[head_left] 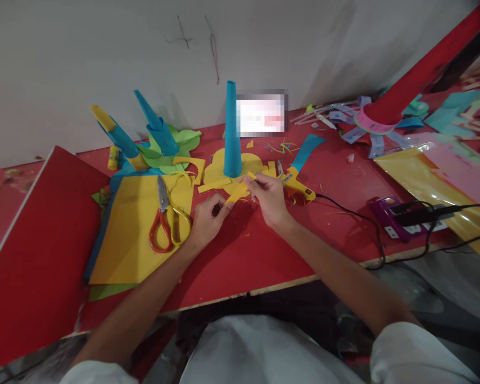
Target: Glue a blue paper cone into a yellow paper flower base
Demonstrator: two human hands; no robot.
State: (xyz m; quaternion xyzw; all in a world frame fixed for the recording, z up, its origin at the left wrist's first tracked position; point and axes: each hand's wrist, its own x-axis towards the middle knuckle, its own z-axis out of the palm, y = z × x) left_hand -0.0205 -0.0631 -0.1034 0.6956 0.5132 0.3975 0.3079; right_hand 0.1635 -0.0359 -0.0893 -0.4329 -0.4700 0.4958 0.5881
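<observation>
A short yellow paper strip [239, 194] is stretched between my two hands above the red table. My left hand [208, 220] pinches its lower left end. At the upper right end, the fingers of my right hand [268, 196] close on it. Just beyond stands a blue paper cone [232, 138], upright on a yellow scalloped paper base [252, 160]. Another yellow strip [215, 185] lies at the base's left edge. To the right of my right hand rests a yellow glue gun [300, 185], partly hidden, with a blue paper piece [309, 150] behind it.
Scissors [164, 213] lie on yellow sheets [120, 234] at left, beside a large red board [44, 256]. Two blue cones [120, 136] [162, 133] stand behind. The glue gun's cord runs to a purple power strip [396, 218]. A red cone [428, 69] leans at right.
</observation>
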